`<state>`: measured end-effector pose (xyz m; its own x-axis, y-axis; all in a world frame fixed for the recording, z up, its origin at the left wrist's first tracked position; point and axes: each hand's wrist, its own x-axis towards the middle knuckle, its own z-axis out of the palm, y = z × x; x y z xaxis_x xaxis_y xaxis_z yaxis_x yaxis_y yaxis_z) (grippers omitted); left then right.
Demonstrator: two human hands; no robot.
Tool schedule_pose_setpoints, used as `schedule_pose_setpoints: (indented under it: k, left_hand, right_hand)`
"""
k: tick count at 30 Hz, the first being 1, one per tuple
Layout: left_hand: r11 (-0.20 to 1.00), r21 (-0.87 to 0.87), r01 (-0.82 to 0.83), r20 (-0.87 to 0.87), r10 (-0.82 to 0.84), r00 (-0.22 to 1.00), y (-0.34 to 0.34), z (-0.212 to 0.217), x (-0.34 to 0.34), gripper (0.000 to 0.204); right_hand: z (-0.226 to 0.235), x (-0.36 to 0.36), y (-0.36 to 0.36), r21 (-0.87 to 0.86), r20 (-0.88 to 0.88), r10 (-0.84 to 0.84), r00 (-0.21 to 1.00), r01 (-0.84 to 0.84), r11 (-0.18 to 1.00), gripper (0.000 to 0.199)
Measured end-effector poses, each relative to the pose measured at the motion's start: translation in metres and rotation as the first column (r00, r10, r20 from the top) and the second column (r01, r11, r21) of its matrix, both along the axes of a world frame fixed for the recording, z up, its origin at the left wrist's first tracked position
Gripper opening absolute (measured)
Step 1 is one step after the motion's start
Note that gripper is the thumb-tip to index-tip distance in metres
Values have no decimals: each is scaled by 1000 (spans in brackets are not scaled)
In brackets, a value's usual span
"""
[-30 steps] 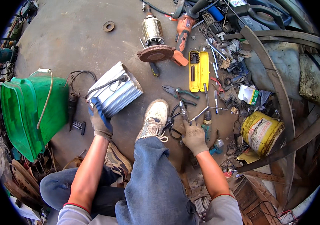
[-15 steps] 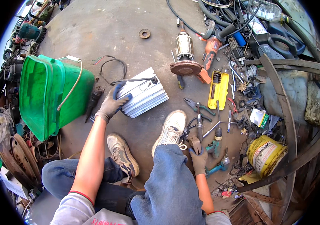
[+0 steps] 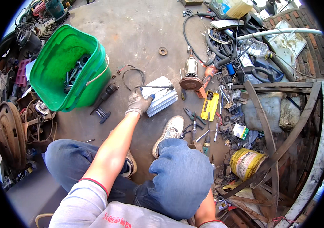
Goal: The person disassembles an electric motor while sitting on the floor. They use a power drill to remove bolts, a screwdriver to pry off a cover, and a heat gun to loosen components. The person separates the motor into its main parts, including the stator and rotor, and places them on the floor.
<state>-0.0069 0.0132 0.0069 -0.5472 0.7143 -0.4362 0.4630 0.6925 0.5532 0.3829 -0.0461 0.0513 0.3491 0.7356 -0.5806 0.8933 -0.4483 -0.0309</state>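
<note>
Left arm out in front, gloved left hand [image 3: 137, 102] palm down; right hand hidden behind raised right knee [image 3: 181, 163].
Left forearm [image 3: 116, 146] bare, slants up and rightward from a short sleeve, elbow only slightly bent; left wrist [image 3: 133, 113] about in line with forearm. Thumb [image 3: 151, 98] points right, other fingers partly out of sight, closure unclear. Right forearm [image 3: 206, 208] shows only as a short bare stretch beside the knee, lower frame; right wrist not visible. Both legs bent, left knee [image 3: 61, 152] splayed outward; right foot [image 3: 172, 131] planted ahead, left foot [image 3: 131, 165] mostly covered by left forearm.
</note>
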Motion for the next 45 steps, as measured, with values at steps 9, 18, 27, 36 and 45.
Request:
schedule_pose_setpoints:
  k: [9, 18, 27, 36, 45]
  left_hand:
    - [939, -214, -268, 219, 314, 924, -7, 2, -21, 89]
    - [988, -130, -86, 195, 110, 975, -2, 10, -11, 92]
    - [994, -38, -99, 559, 103, 823, 17, -28, -13, 108]
    - [992, 2, -124, 649, 93, 755, 12, -19, -14, 108]
    - [992, -20, -127, 598, 114, 793, 6, -22, -11, 102]
  right_hand:
    - [99, -27, 24, 135, -206, 45, 977, -17, 991, 52]
    - [73, -70, 56, 128, -691, 155, 706, -92, 988, 43]
    - [42, -131, 93, 155, -437, 426, 792, -400, 903, 48]
    - [23, -130, 143, 200, -558, 518, 648, -500, 843, 43]
    - [16, -128, 125, 154, -720, 338, 606, -336, 929, 37]
